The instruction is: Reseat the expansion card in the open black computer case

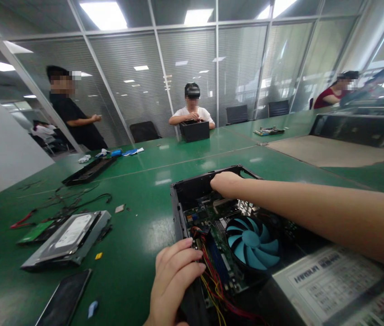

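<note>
An opened black computer case (177,213) lies on the table in front of me. Inside are a motherboard (195,216), a cooling fan with blue blades (253,242), red and yellow power cables (215,285) and a labelled power supply (324,280). My left hand (176,276) grips the case's left wall, its fingers bent over the rim beside the cables. Across the case reaches my right arm; my right hand (226,184) is closed at the far inner wall. Its fingertips are hidden, so whatever they hold does not show.
Left of the case lie a hard drive in a metal bracket (69,237), a phone (64,299), a yellow piece (98,256) and loose cables (73,206). A long black panel (90,171) sits farther back. Opposite, a person works at another case (195,131); another person stands left.
</note>
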`<state>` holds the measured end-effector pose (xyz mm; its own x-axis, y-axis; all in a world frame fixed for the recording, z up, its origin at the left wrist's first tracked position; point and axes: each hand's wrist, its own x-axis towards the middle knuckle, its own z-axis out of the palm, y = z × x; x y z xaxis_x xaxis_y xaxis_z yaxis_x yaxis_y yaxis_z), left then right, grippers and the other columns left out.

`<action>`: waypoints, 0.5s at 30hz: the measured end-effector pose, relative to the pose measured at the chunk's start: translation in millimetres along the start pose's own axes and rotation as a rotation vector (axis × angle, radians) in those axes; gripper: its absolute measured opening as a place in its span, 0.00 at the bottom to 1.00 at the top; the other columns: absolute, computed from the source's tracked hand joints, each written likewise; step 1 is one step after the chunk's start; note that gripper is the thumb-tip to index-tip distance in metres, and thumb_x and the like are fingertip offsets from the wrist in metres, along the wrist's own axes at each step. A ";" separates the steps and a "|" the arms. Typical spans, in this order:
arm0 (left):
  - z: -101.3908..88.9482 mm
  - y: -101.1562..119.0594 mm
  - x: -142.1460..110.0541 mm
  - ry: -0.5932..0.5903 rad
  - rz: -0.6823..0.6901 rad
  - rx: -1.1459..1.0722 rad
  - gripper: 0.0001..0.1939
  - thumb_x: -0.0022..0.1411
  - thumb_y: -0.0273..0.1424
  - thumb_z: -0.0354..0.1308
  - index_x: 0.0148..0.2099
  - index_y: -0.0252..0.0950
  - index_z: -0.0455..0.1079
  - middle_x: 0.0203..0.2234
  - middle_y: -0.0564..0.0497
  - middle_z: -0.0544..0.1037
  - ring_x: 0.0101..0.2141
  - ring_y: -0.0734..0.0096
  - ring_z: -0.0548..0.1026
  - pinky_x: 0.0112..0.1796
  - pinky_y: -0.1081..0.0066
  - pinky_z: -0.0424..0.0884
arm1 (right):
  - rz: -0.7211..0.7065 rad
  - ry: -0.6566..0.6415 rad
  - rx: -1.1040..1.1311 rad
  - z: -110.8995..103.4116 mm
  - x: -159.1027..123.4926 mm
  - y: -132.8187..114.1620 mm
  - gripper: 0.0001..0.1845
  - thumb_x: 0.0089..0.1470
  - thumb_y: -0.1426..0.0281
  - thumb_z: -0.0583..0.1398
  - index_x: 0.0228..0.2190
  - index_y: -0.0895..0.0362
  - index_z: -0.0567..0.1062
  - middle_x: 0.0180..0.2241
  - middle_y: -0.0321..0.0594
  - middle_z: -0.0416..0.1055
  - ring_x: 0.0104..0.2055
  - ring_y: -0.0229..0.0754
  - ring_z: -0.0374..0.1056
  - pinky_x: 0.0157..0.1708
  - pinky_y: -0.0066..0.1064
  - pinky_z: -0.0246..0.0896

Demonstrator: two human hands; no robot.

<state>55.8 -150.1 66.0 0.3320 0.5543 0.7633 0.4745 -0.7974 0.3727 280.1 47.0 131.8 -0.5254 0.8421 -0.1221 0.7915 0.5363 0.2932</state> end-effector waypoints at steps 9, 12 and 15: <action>0.0 4.9 11.7 0.019 0.085 -0.053 0.30 0.69 0.51 0.34 0.42 0.37 0.70 0.39 0.43 0.77 0.48 0.52 0.73 0.48 0.55 0.65 | -0.130 0.076 0.070 -57.3 -63.7 -14.1 0.19 0.57 0.59 0.62 0.41 0.61 0.80 0.41 0.56 0.77 0.45 0.51 0.74 0.44 0.36 0.67; -3.6 7.3 16.6 -0.016 0.132 -0.021 0.30 0.70 0.49 0.32 0.40 0.37 0.70 0.38 0.43 0.77 0.44 0.54 0.73 0.46 0.56 0.65 | -0.423 0.218 0.260 -73.3 -155.2 -22.0 0.26 0.60 0.51 0.56 0.51 0.53 0.76 0.46 0.46 0.76 0.48 0.43 0.72 0.48 0.31 0.65; -6.3 11.6 16.4 -0.007 0.139 -0.006 0.30 0.69 0.49 0.31 0.40 0.37 0.69 0.38 0.43 0.77 0.43 0.55 0.73 0.46 0.55 0.63 | -0.410 0.537 0.111 -53.6 -229.2 -45.6 0.25 0.60 0.53 0.56 0.57 0.41 0.69 0.49 0.40 0.75 0.51 0.41 0.70 0.45 0.34 0.67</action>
<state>61.6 -151.8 86.2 0.4001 0.4397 0.8041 0.4186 -0.8682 0.2665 347.7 -173.6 197.2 -0.8491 0.4395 0.2930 0.5075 0.8327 0.2217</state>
